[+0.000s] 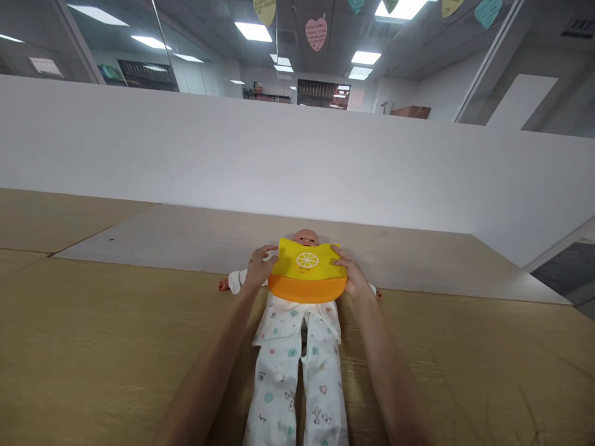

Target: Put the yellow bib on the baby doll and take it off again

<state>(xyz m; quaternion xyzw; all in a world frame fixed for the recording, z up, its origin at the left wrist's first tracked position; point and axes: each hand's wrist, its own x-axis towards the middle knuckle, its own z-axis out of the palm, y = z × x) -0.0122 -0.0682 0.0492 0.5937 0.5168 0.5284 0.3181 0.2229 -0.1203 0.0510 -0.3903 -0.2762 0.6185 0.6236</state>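
Observation:
A yellow baby bib point(320, 269) with an orange pocket along its bottom and a white citrus-slice print lies spread over the chest of a baby doll point(305, 236). The doll is on its back in a white patterned outfit point(279, 359), arms stretched to both sides. At the bib's upper left edge, my left hand point(260, 265) is closed with the fingertips on the rim. My right hand point(351, 271) grips the bib's upper right side, thumb on the front. The doll's neck and the back of the bib are hidden.
The doll lies on a wooden surface point(116, 334), its head on a paler grey panel point(209, 238). Behind stands a low white wall point(279, 161) topped by glass. Paper hearts point(316, 34) hang on the glass.

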